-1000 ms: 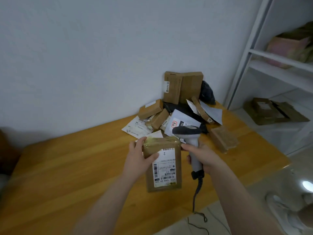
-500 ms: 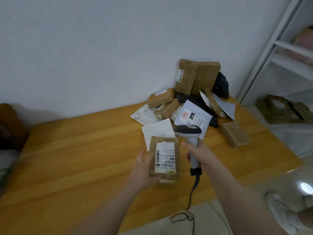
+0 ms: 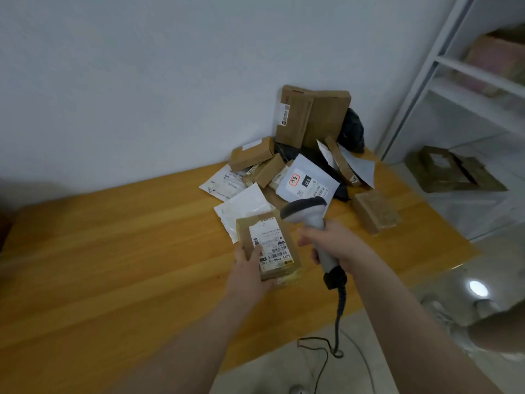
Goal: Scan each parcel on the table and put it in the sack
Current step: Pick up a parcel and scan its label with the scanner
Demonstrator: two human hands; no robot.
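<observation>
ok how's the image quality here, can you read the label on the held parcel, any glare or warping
Head view: dim, flat light; the label on the held parcel shows its larger digits, small print too soft to read; one bright glare spot on the floor at right; wide-angle distortion bows the shelf frame; the table's left end is blurred.

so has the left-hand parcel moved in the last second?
Yes. The parcel has slid down and nearer, off the white mailer behind it: mostly covered then, mostly showing now.

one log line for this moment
left hand: holds parcel, label up | right hand: grips scanner beside it | pile on table
</observation>
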